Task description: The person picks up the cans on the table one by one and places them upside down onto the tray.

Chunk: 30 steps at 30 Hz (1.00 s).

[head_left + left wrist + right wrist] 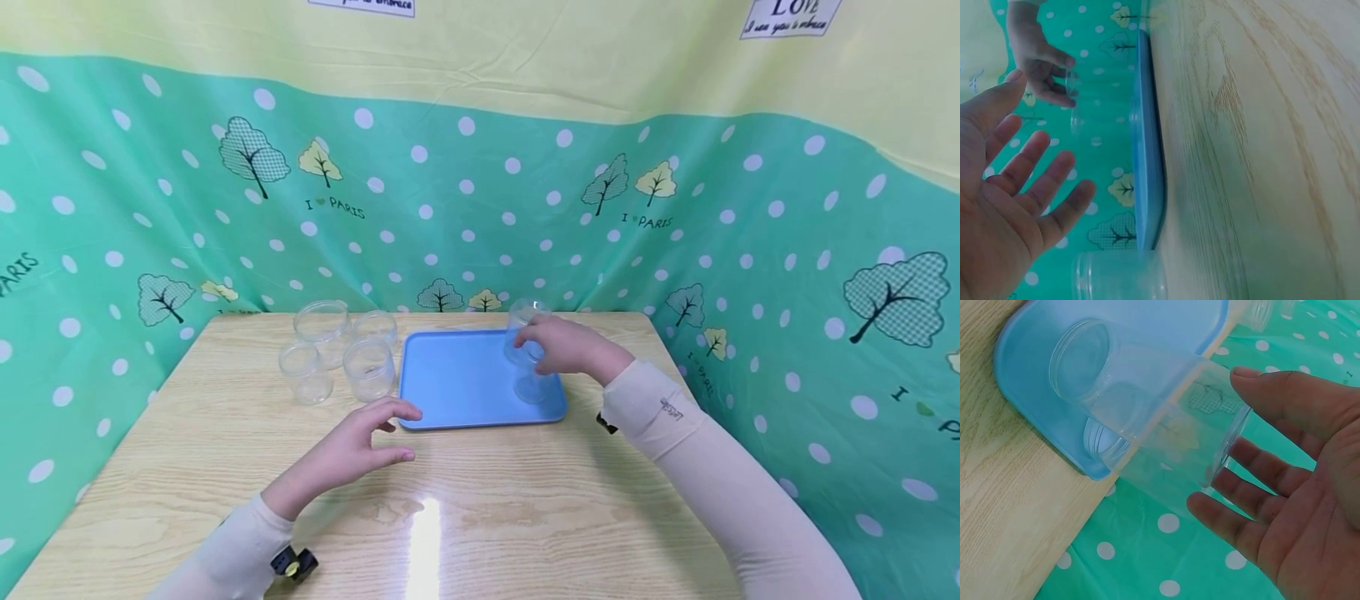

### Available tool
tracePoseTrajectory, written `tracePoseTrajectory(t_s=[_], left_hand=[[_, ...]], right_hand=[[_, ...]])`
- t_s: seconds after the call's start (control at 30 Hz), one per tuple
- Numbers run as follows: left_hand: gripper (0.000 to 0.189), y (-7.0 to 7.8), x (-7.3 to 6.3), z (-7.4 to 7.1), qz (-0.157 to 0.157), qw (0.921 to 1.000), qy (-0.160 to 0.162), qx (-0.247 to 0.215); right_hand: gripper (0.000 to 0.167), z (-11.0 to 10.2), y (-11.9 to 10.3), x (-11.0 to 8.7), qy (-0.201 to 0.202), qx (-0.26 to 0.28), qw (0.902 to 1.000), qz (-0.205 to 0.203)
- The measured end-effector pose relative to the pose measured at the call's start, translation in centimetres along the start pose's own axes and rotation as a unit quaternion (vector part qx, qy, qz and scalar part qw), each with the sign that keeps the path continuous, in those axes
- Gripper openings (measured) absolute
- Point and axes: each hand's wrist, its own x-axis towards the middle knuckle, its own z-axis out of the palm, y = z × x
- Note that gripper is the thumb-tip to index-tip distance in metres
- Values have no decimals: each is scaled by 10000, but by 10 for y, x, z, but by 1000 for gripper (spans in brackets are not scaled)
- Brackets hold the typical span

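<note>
My right hand is over the right side of a blue tray. Its thumb and fingertips are curled round the upper end of a clear jar, whose ringed lower end faces the tray. Behind it on the tray stands another clear jar, partly hidden by the hand. My left hand hovers by the tray's front left corner, fingers spread and holding nothing. The left wrist view shows the left hand with its palm bare.
Left of the tray stand several clear jars: a wide jar, a short jar, another jar behind it, and a narrow jar. A green dotted curtain borders the wooden table at the back and sides.
</note>
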Motion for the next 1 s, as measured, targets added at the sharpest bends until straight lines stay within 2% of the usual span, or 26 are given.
tracePoseTrajectory(t_s=[0.23, 0.57, 1.0], left_hand=[[51, 0, -1, -1, 15, 10000, 42, 58], [50, 2, -3, -6, -9, 9998, 100, 166], [49, 1, -8, -8, 63, 9995, 214, 211]], right_hand=[[45, -2, -1, -7, 269, 129, 9994, -146], [36, -4, -14, -21, 1012, 133, 9926, -651], [34, 17, -27, -36, 1579, 526, 9793, -1149]])
